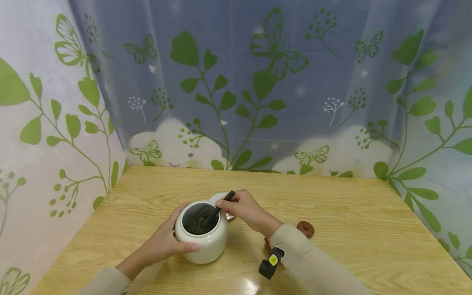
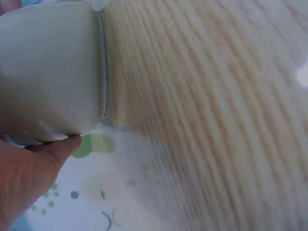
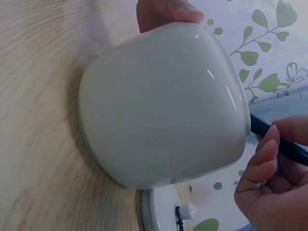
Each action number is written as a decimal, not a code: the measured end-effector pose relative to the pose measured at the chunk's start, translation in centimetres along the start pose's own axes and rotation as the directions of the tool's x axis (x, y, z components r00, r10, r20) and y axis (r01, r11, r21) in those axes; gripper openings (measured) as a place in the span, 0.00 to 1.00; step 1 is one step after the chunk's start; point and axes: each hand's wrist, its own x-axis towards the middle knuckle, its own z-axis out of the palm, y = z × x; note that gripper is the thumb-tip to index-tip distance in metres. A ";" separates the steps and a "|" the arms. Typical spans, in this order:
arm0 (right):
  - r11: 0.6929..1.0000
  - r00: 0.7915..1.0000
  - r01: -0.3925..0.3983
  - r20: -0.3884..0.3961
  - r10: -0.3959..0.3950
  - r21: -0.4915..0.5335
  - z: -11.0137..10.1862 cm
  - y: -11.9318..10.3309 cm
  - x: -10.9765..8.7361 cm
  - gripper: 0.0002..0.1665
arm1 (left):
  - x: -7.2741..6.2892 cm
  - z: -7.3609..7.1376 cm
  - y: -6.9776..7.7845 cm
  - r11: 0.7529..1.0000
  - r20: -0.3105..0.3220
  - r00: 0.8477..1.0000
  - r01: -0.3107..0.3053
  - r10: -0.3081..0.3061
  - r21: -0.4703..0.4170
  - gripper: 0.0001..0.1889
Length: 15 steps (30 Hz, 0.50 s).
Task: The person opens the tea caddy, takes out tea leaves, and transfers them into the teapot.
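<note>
A glossy white ceramic jar (image 1: 206,246) stands on the table, its wide mouth facing up and holding dark dried leaves (image 1: 198,225) that look like tea. My left hand (image 1: 166,241) grips the jar's left side, thumb across the front; in the left wrist view, fingers press against the jar wall (image 2: 53,67). Over the far right of the rim, my right hand (image 1: 245,209) pinches a slim black-handled tool (image 1: 225,199), its lower end down inside the jar among the leaves. The right wrist view shows the black handle (image 3: 288,148) between thumb and fingers; the tool's tip is hidden.
Behind the jar lies its white lid (image 1: 219,197), whose knob (image 3: 186,211) shows in the right wrist view. A reddish-brown round clay piece (image 1: 305,229) sits beyond the right sleeve, with more brown partly covered by that sleeve. A patterned curtain (image 1: 236,102) borders the wooden table (image 1: 350,213).
</note>
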 end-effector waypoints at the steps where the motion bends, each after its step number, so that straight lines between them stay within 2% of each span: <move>1: 1.000 1.000 0.006 -0.009 -0.006 0.000 -0.1 -0.1 0.0 0.14 | 0.0 0.0 0.0 1.000 -0.001 1.000 -0.003 0.003 -0.001 0.52; 7: 0.999 0.999 0.049 -0.018 -0.049 -0.011 -0.6 -0.4 0.1 0.12 | 0.0 0.0 0.0 1.000 -0.003 1.000 -0.010 0.010 0.002 0.53; 15: 0.997 1.000 0.017 -0.019 -0.016 0.075 -0.3 -0.2 0.1 0.10 | 0.1 0.0 -0.2 1.000 -0.008 1.000 0.006 -0.006 -0.006 0.54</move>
